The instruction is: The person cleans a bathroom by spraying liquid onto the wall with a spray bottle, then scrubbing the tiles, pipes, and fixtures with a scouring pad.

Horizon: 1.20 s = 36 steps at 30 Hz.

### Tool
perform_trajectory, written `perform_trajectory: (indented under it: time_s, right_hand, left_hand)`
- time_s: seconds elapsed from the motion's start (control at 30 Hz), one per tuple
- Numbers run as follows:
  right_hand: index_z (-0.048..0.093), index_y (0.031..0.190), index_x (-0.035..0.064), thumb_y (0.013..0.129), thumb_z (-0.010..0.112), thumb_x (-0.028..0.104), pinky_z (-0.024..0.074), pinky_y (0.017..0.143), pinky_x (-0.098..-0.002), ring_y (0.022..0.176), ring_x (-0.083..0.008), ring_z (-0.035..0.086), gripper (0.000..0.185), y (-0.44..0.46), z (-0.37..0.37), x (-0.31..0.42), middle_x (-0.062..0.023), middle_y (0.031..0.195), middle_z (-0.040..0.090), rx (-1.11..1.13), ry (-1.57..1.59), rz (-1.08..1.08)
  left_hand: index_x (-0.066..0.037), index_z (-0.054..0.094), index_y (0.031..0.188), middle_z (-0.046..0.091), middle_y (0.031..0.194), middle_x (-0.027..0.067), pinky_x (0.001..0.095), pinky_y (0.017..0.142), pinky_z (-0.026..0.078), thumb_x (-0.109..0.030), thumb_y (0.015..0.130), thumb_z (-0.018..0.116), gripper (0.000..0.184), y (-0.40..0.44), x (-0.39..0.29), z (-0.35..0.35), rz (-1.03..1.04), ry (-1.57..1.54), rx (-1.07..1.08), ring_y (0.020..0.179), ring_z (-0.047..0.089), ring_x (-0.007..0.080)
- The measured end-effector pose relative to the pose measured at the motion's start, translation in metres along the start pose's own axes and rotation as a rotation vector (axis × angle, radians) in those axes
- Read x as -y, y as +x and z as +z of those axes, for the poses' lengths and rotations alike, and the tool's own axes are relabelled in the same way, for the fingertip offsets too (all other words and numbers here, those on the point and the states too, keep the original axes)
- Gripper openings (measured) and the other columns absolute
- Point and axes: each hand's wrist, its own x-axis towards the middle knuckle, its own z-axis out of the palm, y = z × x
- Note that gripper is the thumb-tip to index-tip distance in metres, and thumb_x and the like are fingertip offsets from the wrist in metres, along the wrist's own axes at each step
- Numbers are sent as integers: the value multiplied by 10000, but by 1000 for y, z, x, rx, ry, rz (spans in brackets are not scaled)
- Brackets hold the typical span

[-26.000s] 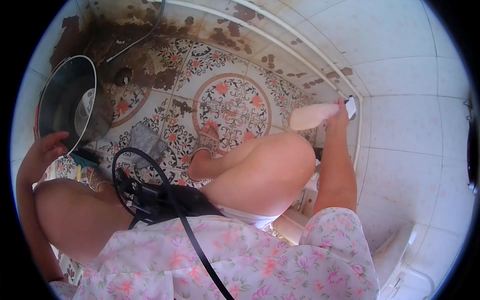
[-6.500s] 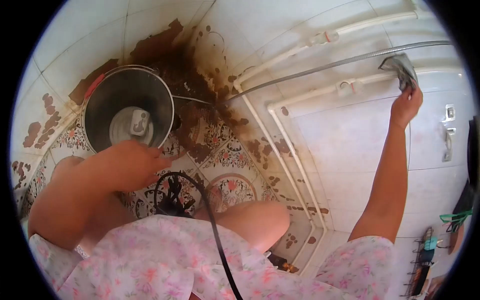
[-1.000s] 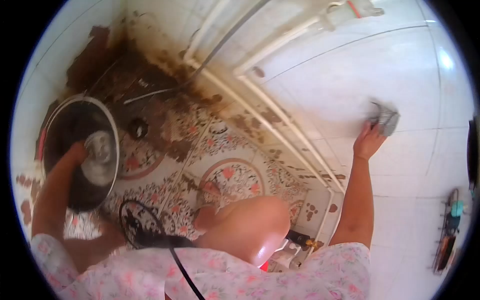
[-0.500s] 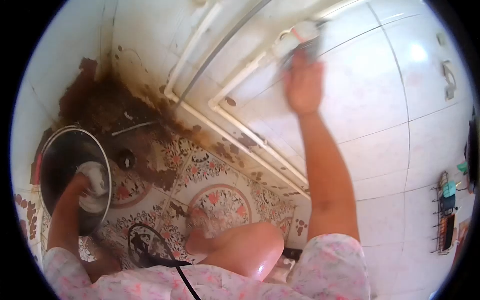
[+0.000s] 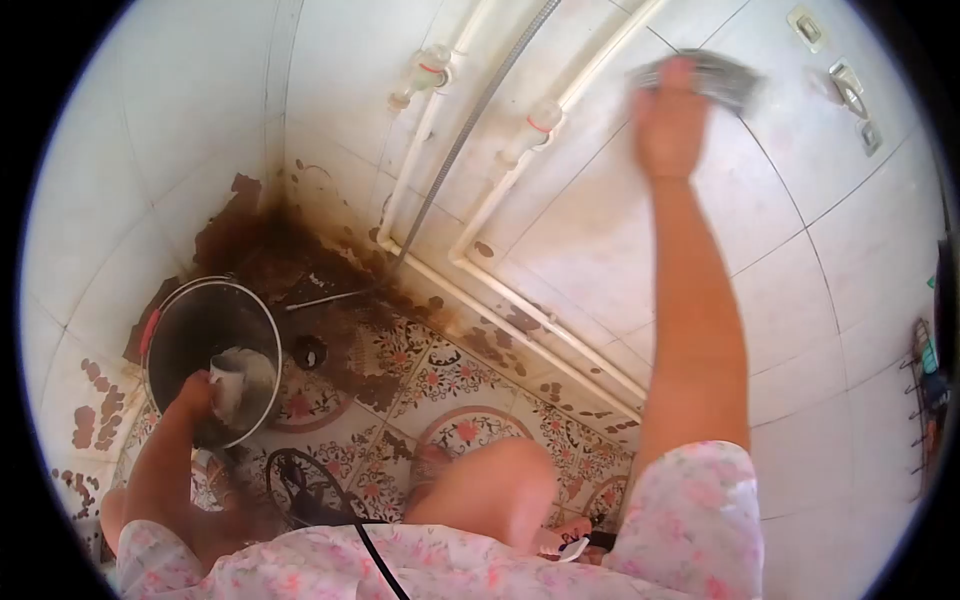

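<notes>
Left hand (image 5: 203,394) pinches the cup (image 5: 228,378) inside the bucket (image 5: 277,330), likely light, stiff, best held near side; right hand (image 5: 674,115) grips the grey cloth (image 5: 728,84) under blurred fingers by the wall (image 5: 590,235), probably soft, slick if wet, best palmed flat.

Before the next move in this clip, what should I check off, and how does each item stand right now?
1. Left hand holding the small white cup: ok.
2. Contents of the cup: cannot tell, too small to see.
3. Right hand on the crumpled grey wad: ok, they are together, though blur hides the exact grip.
4. Wad pressed against the glossy white wall tiles: cannot tell, blurred.
5. Corner beyond the round dark-grey metal bucket free of dark brown stains: not ok, they spread over floor and wall.
6. Thin black cable apart from both hands: ok.
</notes>
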Motion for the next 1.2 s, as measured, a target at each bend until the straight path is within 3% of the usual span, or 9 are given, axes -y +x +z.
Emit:
perform_trajectory:
  time_s: [0.07,0.2,0.37,0.5,0.53,0.63,0.7,1.03,1.2]
  right_hand:
    - [501,1269,14,822,578,208,357,1001,-448,1082,-352,494,493,-47,-3,54,-150,1352,471,376,246,-91]
    - [576,1212,77,812,548,83,413,996,-372,1146,-293,489,401,-149,-8,73,-87,1308,507,306,284,-247]
    - [674,880,88,750,563,-32,479,803,-371,973,-292,551,209,-244,-59,67,-68,951,644,586,629,210]
    - [694,903,64,818,458,-76,462,708,-267,770,-161,586,288,-282,-98,81,-39,875,659,710,1015,1232]
    - [694,903,64,818,458,-76,462,708,-267,770,-161,586,288,-285,-106,82,-39,875,659,709,1012,1232]
    - [660,972,3,829,444,-81,461,739,-258,837,-135,586,273,-281,-129,76,-57,957,648,441,1268,1500]
    - [645,1006,-2,819,429,-96,462,764,-257,870,-147,587,301,-275,-146,71,-60,973,648,258,1370,1598]
    - [646,1011,4,841,458,-82,486,765,-269,886,-160,599,268,-307,-197,80,-80,978,650,197,1423,1730]
    - [584,1117,18,873,432,-14,531,751,-324,938,-230,600,289,-303,-180,80,-121,1056,615,214,1529,2110]
  left_hand:
    - [-30,604,842,578,674,72,337,514,472,-241,813,665,221,-18,-30,-8,-28,-72,-49,595,577,176]
    - [-57,548,829,531,686,33,293,510,469,-247,875,601,202,-104,-169,-10,49,-103,-85,571,534,133]
    - [-63,516,816,512,679,21,265,513,475,-256,911,555,219,-154,-288,6,198,-48,194,554,525,116]
    - [-38,554,881,547,676,30,273,515,471,-251,925,549,218,-167,-418,73,381,142,481,573,548,125]
    - [-45,559,900,552,667,23,269,514,466,-253,935,544,212,-170,-458,93,496,147,565,571,549,124]
    - [-24,559,972,570,673,89,315,502,486,-365,933,496,349,-174,-573,150,845,99,515,588,615,201]
    - [1,566,957,565,659,100,326,451,493,-333,929,478,346,-181,-622,172,809,-139,380,574,617,200]
    - [-31,534,805,498,630,40,281,440,441,-246,882,553,228,-154,-446,105,429,-210,398,476,501,145]
    - [-42,527,809,503,623,40,299,478,496,-223,870,571,195,-143,-339,11,188,-34,358,497,538,163]
